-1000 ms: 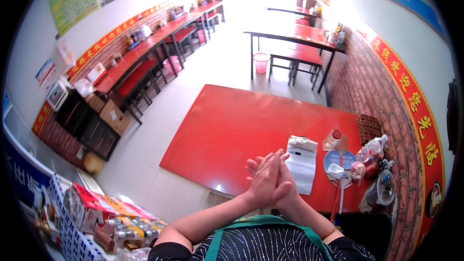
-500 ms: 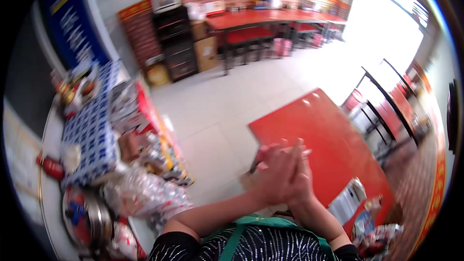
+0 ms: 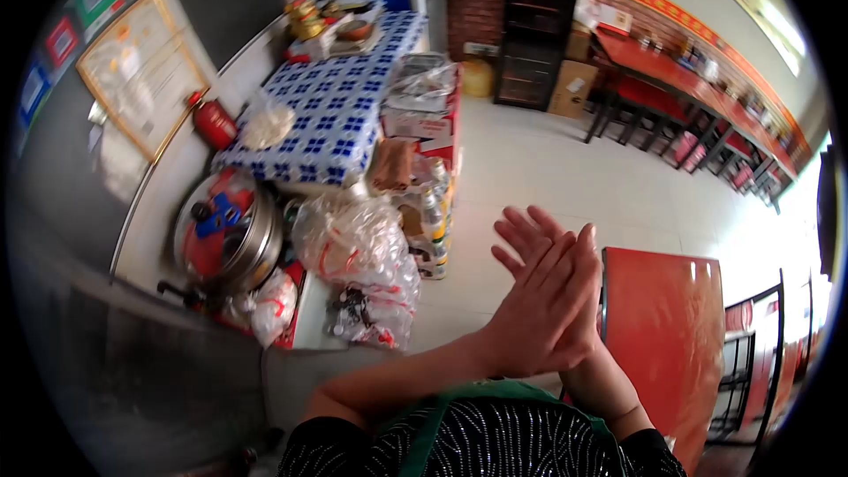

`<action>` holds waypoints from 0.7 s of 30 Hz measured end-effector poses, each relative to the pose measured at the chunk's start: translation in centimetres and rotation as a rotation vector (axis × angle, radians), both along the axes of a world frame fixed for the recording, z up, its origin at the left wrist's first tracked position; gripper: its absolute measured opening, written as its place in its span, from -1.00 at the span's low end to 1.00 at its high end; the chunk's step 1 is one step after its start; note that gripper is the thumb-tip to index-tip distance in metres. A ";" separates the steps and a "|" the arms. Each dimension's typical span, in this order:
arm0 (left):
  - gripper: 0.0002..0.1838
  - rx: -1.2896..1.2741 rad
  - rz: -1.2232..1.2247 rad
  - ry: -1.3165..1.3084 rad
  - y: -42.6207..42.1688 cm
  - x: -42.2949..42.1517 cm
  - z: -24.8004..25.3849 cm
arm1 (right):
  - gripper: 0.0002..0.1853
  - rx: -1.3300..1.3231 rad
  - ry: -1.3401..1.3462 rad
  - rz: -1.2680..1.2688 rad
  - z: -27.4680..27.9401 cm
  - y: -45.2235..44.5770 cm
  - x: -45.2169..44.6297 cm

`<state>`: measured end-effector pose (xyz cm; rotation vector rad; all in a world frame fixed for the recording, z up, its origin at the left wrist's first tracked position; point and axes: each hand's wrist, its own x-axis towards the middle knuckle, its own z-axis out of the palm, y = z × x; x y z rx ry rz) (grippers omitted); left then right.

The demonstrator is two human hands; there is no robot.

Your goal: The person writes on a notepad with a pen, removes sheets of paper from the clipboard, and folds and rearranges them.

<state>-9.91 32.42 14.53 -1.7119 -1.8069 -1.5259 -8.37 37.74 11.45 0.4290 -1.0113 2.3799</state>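
In the middle of the head view, my left hand (image 3: 539,305) lies pressed against my right hand (image 3: 579,331), palm to palm and slightly crossed. The fingers of both hands are stretched out, and I see nothing held between them. Part of my right hand is hidden behind the left. Both forearms rise from black sleeves with a sparkling pattern, over a green apron (image 3: 468,393). Just right of my hands stands a red table (image 3: 662,327).
At left, a table with a blue-and-white checked cloth (image 3: 309,102) stands near stacked cartons (image 3: 424,124), plastic bags (image 3: 349,234), a lidded steel pot (image 3: 261,234) and a fire extinguisher (image 3: 212,121). Farther back are a black cabinet (image 3: 534,40) and a long red table (image 3: 671,71).
The view has swung left, bringing the checked table and pot further into sight and shifting the red table right. My hands stay together, palms sliding against each other.
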 end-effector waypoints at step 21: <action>-0.53 -0.161 0.722 -0.497 -13.0 0.0 -5.2 | -0.39 -0.277 -0.875 1.102 -6.2 -8.3 -4.3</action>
